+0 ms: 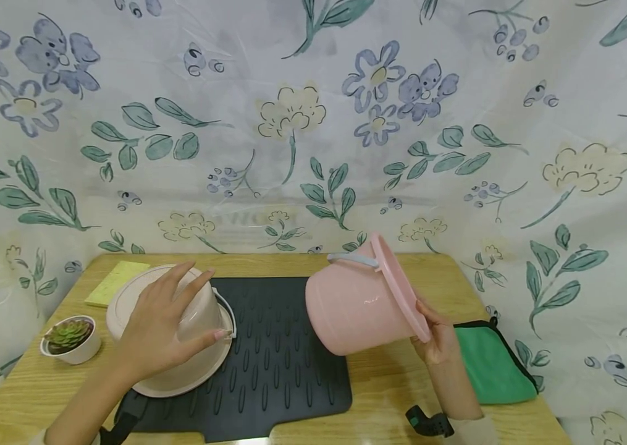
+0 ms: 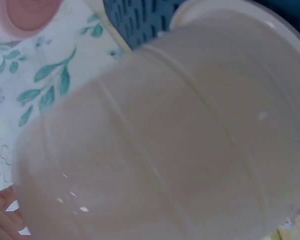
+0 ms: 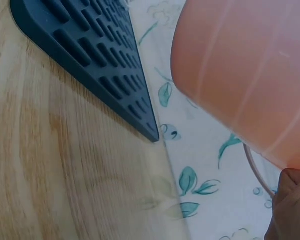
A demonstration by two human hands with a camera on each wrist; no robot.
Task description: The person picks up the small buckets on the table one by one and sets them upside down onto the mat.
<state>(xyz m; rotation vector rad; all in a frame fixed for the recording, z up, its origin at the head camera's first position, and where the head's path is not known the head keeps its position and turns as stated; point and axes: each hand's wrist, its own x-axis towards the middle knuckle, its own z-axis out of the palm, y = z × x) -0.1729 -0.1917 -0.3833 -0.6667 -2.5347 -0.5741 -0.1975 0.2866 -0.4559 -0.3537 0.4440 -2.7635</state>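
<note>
In the head view a pink bucket (image 1: 357, 303) is tilted in the air above the mat's right side, its rim toward the right. The right hand (image 1: 438, 337) grips that rim; in the right wrist view the hand (image 3: 292, 205) is at the bucket's (image 3: 245, 75) lower edge. A cream bucket (image 1: 202, 315) stands upside down on the mat's left part, rim down. Over it the left hand (image 1: 160, 315) is spread, fingers extended; whether it touches the base cannot be told. The cream bucket (image 2: 165, 135) fills the left wrist view, with fingertips (image 2: 5, 215) at the left edge.
A dark ridged drying mat (image 1: 274, 364) lies on the wooden table (image 1: 385, 395). At the left are a small potted succulent (image 1: 71, 339) and a yellow cloth (image 1: 118, 281). A green cloth with black edging (image 1: 493, 364) lies at the right. Floral fabric (image 1: 313, 123) hangs behind.
</note>
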